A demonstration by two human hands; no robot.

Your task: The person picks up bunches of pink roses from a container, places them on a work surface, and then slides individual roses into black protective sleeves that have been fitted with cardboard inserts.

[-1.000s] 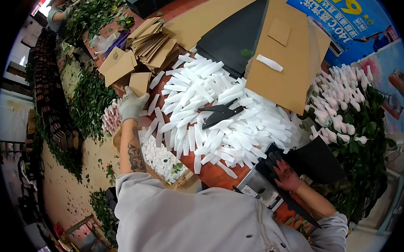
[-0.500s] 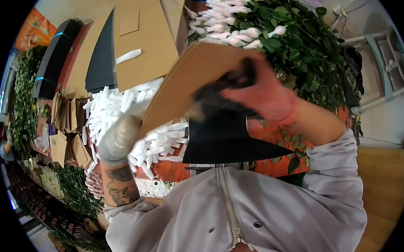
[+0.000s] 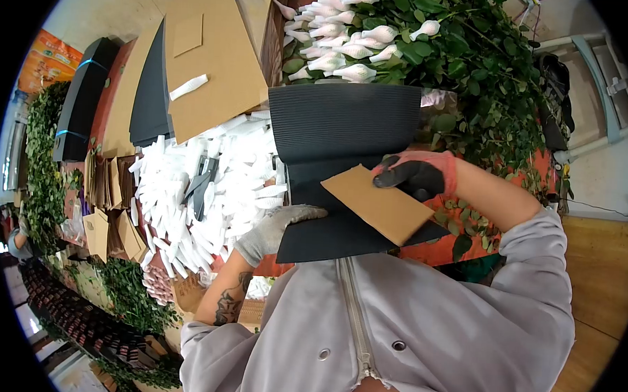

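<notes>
My right hand (image 3: 416,175), in a red and black glove, grips a small brown cardboard piece (image 3: 380,204) by its upper edge. Beneath the cardboard lies a black sheet (image 3: 312,238), in front of me, with a ribbed black part (image 3: 345,120) at its far end. My left hand (image 3: 281,226), in a whitish glove, rests on the left side of the black sheet, its fingers stretched flat. A heap of white foam sleeves (image 3: 182,169) lies to the left, with a black tool (image 3: 201,189) on top of it.
Pale wrapped flowers (image 3: 355,47) with leafy stems (image 3: 467,69) lie at the far right. Large cardboard sheets (image 3: 222,59) are at the far left, near a stack of small cardboard pieces (image 3: 108,180). A folded metal chair (image 3: 592,89) stands at the right.
The cardboard has come down over the black sheet in my right hand. My left hand has moved right, from the cardboard's edge onto the sheet. The ribbed part now shows.
</notes>
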